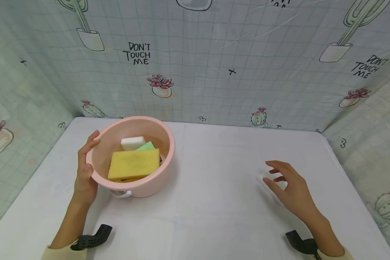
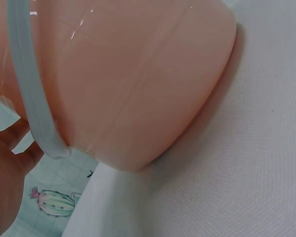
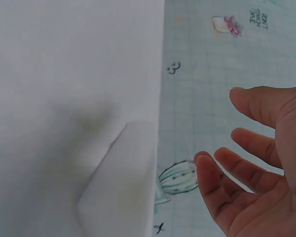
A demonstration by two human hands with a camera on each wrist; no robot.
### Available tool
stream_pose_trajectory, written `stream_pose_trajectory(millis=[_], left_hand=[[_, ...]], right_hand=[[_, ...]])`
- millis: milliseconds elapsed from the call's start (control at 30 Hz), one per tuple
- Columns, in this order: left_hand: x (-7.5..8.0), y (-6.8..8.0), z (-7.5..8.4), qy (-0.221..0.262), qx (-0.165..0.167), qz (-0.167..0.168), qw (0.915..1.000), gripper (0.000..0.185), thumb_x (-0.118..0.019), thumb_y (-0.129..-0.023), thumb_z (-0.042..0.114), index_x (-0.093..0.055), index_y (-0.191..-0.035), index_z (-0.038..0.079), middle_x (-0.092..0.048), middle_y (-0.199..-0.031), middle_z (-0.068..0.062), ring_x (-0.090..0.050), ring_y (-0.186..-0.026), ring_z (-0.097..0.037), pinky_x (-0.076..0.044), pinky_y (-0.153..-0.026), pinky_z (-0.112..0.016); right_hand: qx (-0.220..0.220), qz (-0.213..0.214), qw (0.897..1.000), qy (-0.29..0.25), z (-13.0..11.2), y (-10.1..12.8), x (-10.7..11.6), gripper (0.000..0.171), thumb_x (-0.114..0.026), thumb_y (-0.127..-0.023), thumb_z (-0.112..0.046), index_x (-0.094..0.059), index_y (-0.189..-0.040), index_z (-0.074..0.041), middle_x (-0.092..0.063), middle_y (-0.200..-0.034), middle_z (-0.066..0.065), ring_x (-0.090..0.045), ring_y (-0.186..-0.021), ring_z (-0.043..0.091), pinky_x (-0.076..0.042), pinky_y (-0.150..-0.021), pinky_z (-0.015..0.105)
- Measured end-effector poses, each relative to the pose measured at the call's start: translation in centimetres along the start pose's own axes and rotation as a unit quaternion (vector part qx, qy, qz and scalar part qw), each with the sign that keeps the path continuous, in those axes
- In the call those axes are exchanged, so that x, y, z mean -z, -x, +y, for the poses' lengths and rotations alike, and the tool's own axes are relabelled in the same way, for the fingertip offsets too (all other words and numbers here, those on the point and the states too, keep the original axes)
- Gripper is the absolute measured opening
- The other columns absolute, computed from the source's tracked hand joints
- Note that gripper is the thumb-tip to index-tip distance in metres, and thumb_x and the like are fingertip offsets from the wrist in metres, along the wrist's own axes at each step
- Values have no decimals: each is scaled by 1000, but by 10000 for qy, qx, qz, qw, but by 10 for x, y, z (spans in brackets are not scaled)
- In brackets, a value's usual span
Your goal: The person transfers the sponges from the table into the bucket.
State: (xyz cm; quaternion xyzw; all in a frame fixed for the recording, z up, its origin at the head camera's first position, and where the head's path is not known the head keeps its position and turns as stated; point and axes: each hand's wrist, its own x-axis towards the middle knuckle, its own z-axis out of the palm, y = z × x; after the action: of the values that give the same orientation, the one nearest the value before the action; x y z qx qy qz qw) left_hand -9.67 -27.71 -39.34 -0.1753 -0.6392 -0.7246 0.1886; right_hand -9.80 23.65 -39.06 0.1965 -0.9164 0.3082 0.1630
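Note:
A pink bucket (image 1: 156, 182) stands on the left part of the table, its mouth turned toward the head camera. My left hand (image 1: 86, 177) holds it by the left side, thumb and fingers at the rim. In the left wrist view, the fingers show behind the white handle (image 2: 32, 84). Inside the bucket lie a yellow sponge (image 1: 134, 164), a white block (image 1: 132, 143) and a piece of something green (image 1: 147, 146), partly covered by the sponge. My right hand (image 1: 292, 191) hovers over the right part of the table, fingers loosely bent, holding nothing.
The table (image 1: 211, 216) has a white cover. Below the right hand, a flat whitish shape (image 3: 121, 182) with an angled edge blends into it. Patterned curtains (image 1: 201, 86) enclose the back and both sides. A black wrist strap (image 1: 91, 240) sits on each forearm.

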Motion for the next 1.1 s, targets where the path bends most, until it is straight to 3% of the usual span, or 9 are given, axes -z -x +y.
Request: stream_pose_trajectory(millis=[333,567,700,967,1100], left_hand=[[0,0,0,-77,7,-25,10000,53,-49,-92,28,-37,-141,12,-11,-156,-7,-15,-139,-28,-33,-105,-22],[1,0,0,-148,-21,-39,9999,54,-49,-92,28,-36,-141,11,-11,-156,-8,-14,-139,-28,-34,-104,-21],[0,1,0,-125,19,8,9999,53,-49,-92,28,-37,-141,11,-12,-156,-7,-14,-139,-28,-34,-105,-21],[1,0,-1,-96,-46,-10,9999,53,-49,-91,26,-37,-140,11,-12,-156,-8,-15,-139,-29,-36,-103,-21],[0,0,-1,12,-53,-13,10000,53,-51,-91,27,-38,-140,10,-12,-156,-8,-14,-139,-29,-35,-104,-21]], right_hand=[[-755,-11,9971,10,24,33,10,54,-79,-77,-7,-58,-127,-7,-49,-132,7,-52,-93,8,-46,-67,11],[-1282,-224,9912,252,36,49,17,67,-80,-78,-20,-49,-136,-8,-46,-126,12,-46,-72,8,-40,-58,14],[-1535,-350,9875,7,44,56,19,73,-79,-80,-23,-43,-142,-10,-44,-122,9,-50,-78,6,-40,-61,12],[-1795,-408,9823,-347,54,62,11,76,-80,-79,-22,-41,-144,-13,-46,-124,4,-51,-78,6,-38,-64,13],[-1607,-270,9859,-380,57,65,7,77,-83,-73,-15,-45,-140,-12,-47,-119,2,-49,-75,7,-37,-58,16]])
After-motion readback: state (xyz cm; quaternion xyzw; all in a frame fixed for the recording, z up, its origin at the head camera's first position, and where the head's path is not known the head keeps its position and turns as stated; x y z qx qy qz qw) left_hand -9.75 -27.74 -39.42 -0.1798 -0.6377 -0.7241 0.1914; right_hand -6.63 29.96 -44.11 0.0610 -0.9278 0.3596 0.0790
